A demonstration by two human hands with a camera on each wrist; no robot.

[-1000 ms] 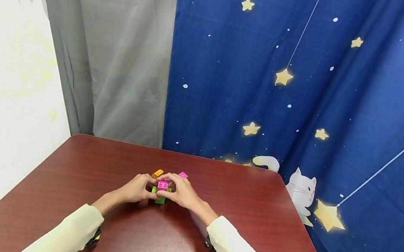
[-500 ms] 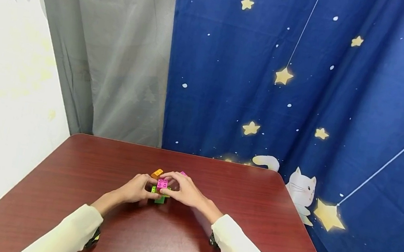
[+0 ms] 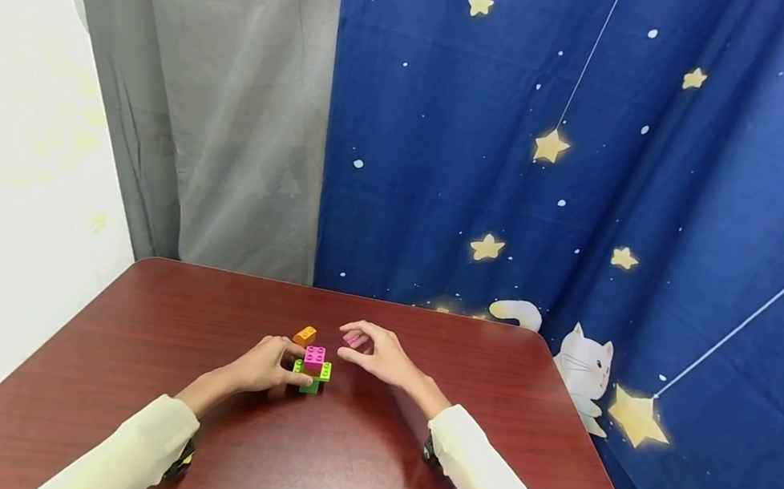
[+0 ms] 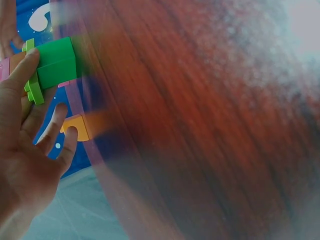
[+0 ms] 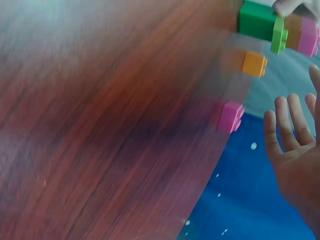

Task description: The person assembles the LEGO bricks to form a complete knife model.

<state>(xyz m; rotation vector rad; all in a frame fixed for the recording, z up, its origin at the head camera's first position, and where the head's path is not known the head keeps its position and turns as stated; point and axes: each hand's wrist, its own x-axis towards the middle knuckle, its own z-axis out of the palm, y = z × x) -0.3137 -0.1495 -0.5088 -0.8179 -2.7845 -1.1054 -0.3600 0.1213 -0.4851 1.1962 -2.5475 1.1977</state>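
Note:
A block stack stands on the table, with a pink block (image 3: 315, 357) on top, a brown one under it, a lime plate (image 3: 325, 372) and a green block (image 4: 57, 62) at the bottom. My left hand (image 3: 267, 366) grips the stack from the left, thumb in front, as the left wrist view (image 4: 30, 145) also shows. My right hand (image 3: 385, 357) is apart from the stack, on its right, fingers spread around a loose pink block (image 3: 350, 340) without a visible grip. In the right wrist view that hand (image 5: 297, 145) holds nothing and the pink block (image 5: 230, 116) rests on the table.
An orange block (image 3: 305, 336) lies behind the stack on the dark red table (image 3: 295, 459). Beyond the far edge hang a grey curtain (image 3: 247, 115) and a blue curtain with stars (image 3: 431, 160). A pale wall (image 3: 8, 233) is on the left.
My right hand has let go of the stack and moved right to the loose pink block. My left hand has stayed on the stack.

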